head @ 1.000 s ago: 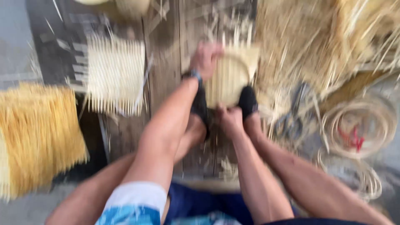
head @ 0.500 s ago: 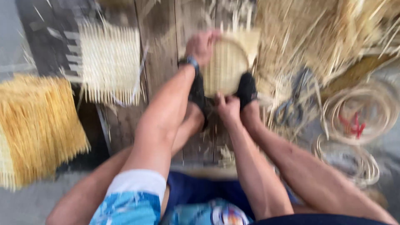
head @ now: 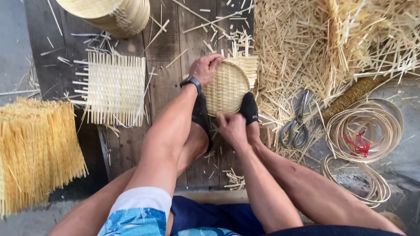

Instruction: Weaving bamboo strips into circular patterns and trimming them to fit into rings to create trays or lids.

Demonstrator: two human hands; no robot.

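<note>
While hands [head: 204, 67] press basket [head: 225, 87], plank floor [head: 170, 52], straw litter [head: 306, 48]

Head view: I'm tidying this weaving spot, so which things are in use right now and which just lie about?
In use:
- round woven tray, pinned between both feet
- left hand on its far rim
- right hand at its near rim

Lying about:
- flat woven mat
- scissors
- coiled rings
- loose strips pile
- yellow strip bundle
- stacked trays
</note>
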